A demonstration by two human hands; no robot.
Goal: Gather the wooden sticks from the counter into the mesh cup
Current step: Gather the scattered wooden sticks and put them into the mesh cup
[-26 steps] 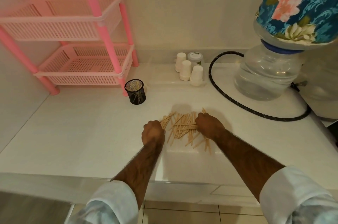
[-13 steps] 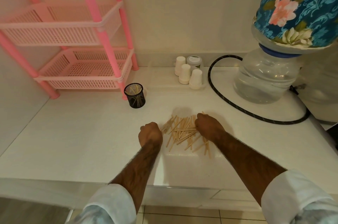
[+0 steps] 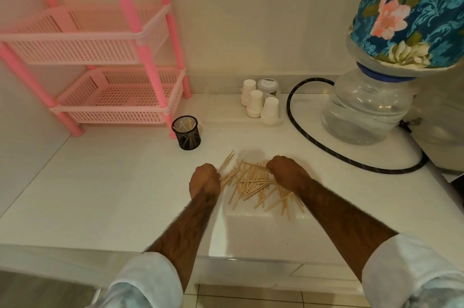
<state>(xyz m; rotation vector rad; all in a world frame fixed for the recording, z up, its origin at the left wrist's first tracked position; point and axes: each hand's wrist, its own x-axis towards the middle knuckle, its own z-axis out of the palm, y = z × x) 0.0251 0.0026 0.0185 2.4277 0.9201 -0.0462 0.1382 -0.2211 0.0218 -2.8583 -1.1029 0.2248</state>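
Note:
A loose pile of thin wooden sticks [image 3: 253, 186] lies on the white counter [image 3: 113, 194] between my two hands. My left hand [image 3: 204, 180] is closed at the pile's left edge, with a few sticks poking out of it toward the far side. My right hand [image 3: 286, 170] is closed at the pile's far right, pinching one stick that points left. The black mesh cup [image 3: 186, 133] stands upright behind and left of the pile, holding several sticks.
A pink two-tier plastic rack [image 3: 100, 61] fills the back left, one leg just beside the cup. Three upturned white paper cups [image 3: 259, 105] and a small jar stand at the wall. A black hose [image 3: 313, 142] loops around a water bottle [image 3: 369, 111] at right.
My left hand has drawn slightly toward me with a few sticks in it. My right hand has lifted one stick at the pile's far side. The cup has not moved.

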